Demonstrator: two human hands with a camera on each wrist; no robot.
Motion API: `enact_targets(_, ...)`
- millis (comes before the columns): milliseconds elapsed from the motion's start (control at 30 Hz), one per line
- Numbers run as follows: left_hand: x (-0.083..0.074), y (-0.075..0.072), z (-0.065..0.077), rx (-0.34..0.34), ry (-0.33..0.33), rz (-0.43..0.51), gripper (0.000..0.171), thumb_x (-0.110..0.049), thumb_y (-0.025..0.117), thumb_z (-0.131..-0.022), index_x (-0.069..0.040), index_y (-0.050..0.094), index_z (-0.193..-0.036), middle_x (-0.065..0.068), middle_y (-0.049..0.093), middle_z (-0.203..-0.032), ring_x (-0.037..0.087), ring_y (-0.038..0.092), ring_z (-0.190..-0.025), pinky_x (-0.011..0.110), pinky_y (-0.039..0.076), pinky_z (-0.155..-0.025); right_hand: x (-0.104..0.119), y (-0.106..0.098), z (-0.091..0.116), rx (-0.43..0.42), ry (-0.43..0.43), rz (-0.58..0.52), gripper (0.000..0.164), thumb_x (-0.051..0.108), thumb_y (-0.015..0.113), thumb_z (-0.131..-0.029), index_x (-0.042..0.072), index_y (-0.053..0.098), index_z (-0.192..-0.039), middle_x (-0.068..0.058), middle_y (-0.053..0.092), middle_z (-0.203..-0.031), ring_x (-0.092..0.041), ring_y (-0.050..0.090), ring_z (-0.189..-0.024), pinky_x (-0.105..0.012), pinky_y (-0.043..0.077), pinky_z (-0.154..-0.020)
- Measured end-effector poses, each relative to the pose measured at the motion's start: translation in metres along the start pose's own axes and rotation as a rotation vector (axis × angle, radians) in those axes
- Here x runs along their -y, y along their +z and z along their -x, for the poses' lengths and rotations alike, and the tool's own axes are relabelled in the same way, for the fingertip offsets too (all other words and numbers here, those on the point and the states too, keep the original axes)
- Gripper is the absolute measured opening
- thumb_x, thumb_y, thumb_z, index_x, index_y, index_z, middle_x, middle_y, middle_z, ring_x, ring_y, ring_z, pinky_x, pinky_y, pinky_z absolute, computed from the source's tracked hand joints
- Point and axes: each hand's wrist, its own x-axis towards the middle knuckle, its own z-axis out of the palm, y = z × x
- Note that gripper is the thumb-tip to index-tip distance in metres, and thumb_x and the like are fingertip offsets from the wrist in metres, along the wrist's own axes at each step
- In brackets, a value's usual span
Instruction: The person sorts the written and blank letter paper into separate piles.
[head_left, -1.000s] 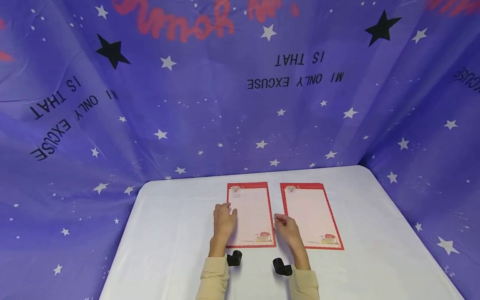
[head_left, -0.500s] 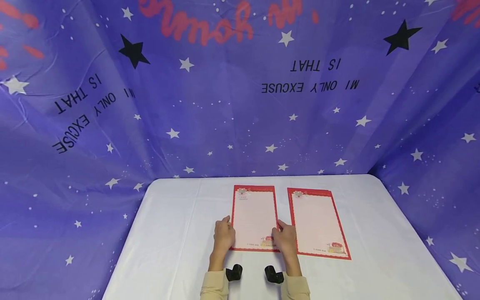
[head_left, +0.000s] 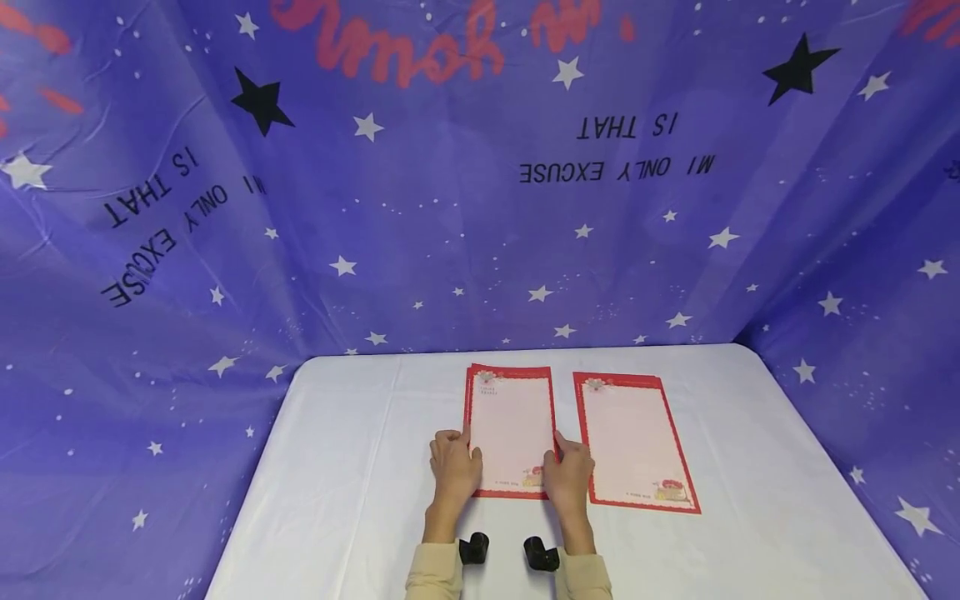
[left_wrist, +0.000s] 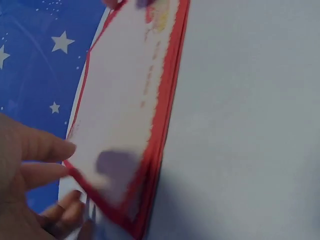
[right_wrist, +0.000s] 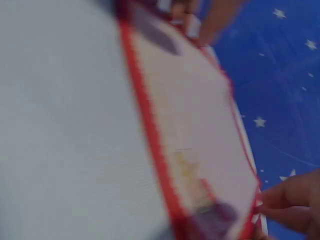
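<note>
Two stacks of red-bordered paper, side by side on a white table [head_left: 360,467], long sides running near to far.

Item one, left stack [head_left: 513,429]: between the hands, small marks near its far left corner (too small to read). Its borders show doubled along the left and near sides, so it appears to be several sheets, not quite flush.

Item two, left hand [head_left: 455,471]: at the stack's left edge, fingers loosely extended and touching it, thumb apart from the index finger; no firm hold shows. The light contact probably serves to steady that side without creasing it.

Item three, right hand [head_left: 568,475]: at the right edge, thumb and fingertips pinching the border. Set opposite the left hand, it likely checks the paper from sliding sideways; gripping the margin leaves most of the page uncovered.

Item four, right stack [head_left: 633,442]: just beyond the right hand, lying flat, slightly angled, a gap between it and the left stack. Same flower at far left, same picture at near right; its place presumably leaves room for the right hand.

Item five, purple cloth [head_left: 450,208]: starred, behind the far table edge, its lettering upside down.
</note>
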Motion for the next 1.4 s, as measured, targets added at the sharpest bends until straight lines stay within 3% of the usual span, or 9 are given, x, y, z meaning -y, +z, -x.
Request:
enact_targets(100, 0.004, -0.003, 0.001, 0.018, -0.013, 0.189, 0.047, 0.005, 0.059, -0.085, 0.000, 0.059, -0.133, 0.021, 0.058, -0.105, 0.022, 0.050, -0.084, 0.032, 0.044, -0.071, 0.001, 0.006, 0.005, -0.039, -0.022, -0.021, 0.037, -0.003, 0.056, -0.088, -0.007, 0.062, -0.125, -0.024, 0.064, -0.100, -0.034, 0.061, -0.091, -0.040, 0.050, -0.081)
enact_targets(200, 0.007, -0.013, -0.001, 0.072, -0.065, 0.393, 0.050, 0.008, 0.054, -0.087, -0.004, 0.056, -0.136, 0.022, 0.061, -0.106, 0.016, 0.052, -0.072, 0.023, 0.042, -0.059, 0.006, 0.010, 0.008, -0.048, -0.026, -0.073, 0.036, -0.004, 0.056, -0.091, -0.003, 0.062, -0.126, -0.016, 0.062, -0.090, -0.019, 0.054, -0.075, -0.025, 0.045, -0.064)
enact_targets(300, 0.010, -0.029, -0.004, 0.127, -0.108, 0.541, 0.051, 0.006, 0.052, -0.089, -0.006, 0.053, -0.139, 0.026, 0.060, -0.115, 0.024, 0.064, -0.081, 0.027, 0.050, -0.064, 0.016, 0.012, 0.010, -0.045, -0.029, -0.131, 0.039, -0.004, 0.056, -0.090, 0.001, 0.061, -0.129, -0.015, 0.063, -0.096, -0.015, 0.051, -0.075, -0.019, 0.043, -0.061)
enact_targets(433, 0.022, -0.061, -0.009, 0.156, -0.182, 0.647, 0.054, 0.006, 0.050, -0.090, -0.006, 0.048, -0.143, 0.030, 0.056, -0.121, 0.034, 0.066, -0.098, 0.036, 0.055, -0.071, 0.034, 0.022, 0.013, 0.039, -0.033, -0.190, 0.044, -0.005, 0.058, -0.089, 0.004, 0.059, -0.132, -0.016, 0.063, -0.110, -0.017, 0.058, -0.080, -0.019, 0.046, -0.062)
enact_targets(667, 0.060, -0.130, -0.017, 0.108, -0.279, 0.545, 0.055, 0.005, 0.047, -0.091, -0.008, 0.045, -0.145, 0.028, 0.053, -0.126, 0.021, 0.064, -0.091, 0.029, 0.052, -0.065, 0.066, 0.065, 0.022, 0.274, -0.051, -0.306, 0.051, -0.009, 0.057, -0.085, 0.001, 0.054, -0.135, -0.015, 0.058, -0.115, -0.015, 0.059, -0.082, -0.018, 0.048, -0.057)
enact_targets(867, 0.088, -0.162, -0.017, 0.061, -0.316, 0.385, 0.055, 0.004, 0.044, -0.091, -0.001, 0.041, -0.146, 0.030, 0.051, -0.127, 0.029, 0.060, -0.101, 0.026, 0.048, -0.069, 0.084, 0.105, 0.031, 0.401, -0.117, -0.270, 0.054, -0.010, 0.059, -0.082, -0.003, 0.052, -0.135, -0.013, 0.055, -0.111, -0.015, 0.055, -0.081, -0.017, 0.048, -0.061)
enact_targets(1000, 0.103, -0.160, -0.017, 0.051, -0.315, 0.259, 0.055, 0.006, 0.045, -0.088, 0.002, 0.044, -0.143, 0.031, 0.054, -0.126, 0.034, 0.057, -0.106, 0.026, 0.044, -0.072, 0.080, 0.122, 0.042, 0.422, -0.167, -0.236, 0.054, -0.013, 0.059, -0.080, -0.009, 0.051, -0.133, -0.014, 0.054, -0.107, -0.013, 0.055, -0.077, -0.018, 0.049, -0.062)
enact_targets(1167, 0.117, -0.146, -0.024, 0.024, -0.268, 0.091, 0.057, 0.007, 0.049, -0.079, 0.008, 0.050, -0.136, 0.031, 0.062, -0.117, 0.040, 0.058, -0.106, 0.036, 0.046, -0.078, 0.069, 0.134, 0.052, 0.394, -0.146, -0.159, 0.054, -0.012, 0.060, -0.078, -0.014, 0.051, -0.131, -0.014, 0.054, -0.101, -0.008, 0.050, -0.072, -0.018, 0.046, -0.061)
enact_targets(1400, 0.124, -0.135, -0.022, -0.090, -0.216, -0.044, 0.050, 0.004, 0.062, -0.076, 0.013, 0.057, -0.125, 0.034, 0.059, -0.106, 0.046, 0.052, -0.105, 0.054, 0.041, -0.092, 0.067, 0.137, 0.060, 0.322, -0.200, -0.023, 0.051, -0.006, 0.068, -0.079, -0.014, 0.054, -0.128, -0.013, 0.050, -0.100, -0.017, 0.051, -0.083, -0.033, 0.050, -0.078)
